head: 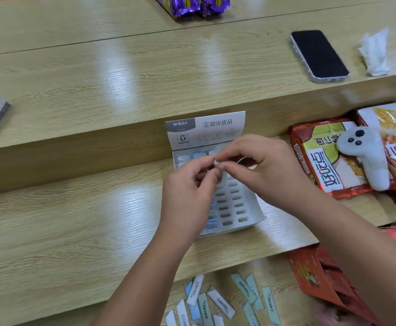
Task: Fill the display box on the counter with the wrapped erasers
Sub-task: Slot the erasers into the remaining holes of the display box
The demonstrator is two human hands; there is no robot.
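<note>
Both hands cover the middle of the display box [233, 203], hiding many of its slots. The small white thing pinched between the left hand [187, 196] and right hand [260, 170] is too blurred to identify. Nearer than the box, the loose wrapped erasers [220, 300] run off the bottom edge, their print unreadable.

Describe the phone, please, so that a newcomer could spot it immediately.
Start on the highest light wooden counter step, then look to its far right. The black-screened smartphone in a clear case lies flat there, beside a crumpled white tissue; it is the only dark, glossy rectangle.
</note>
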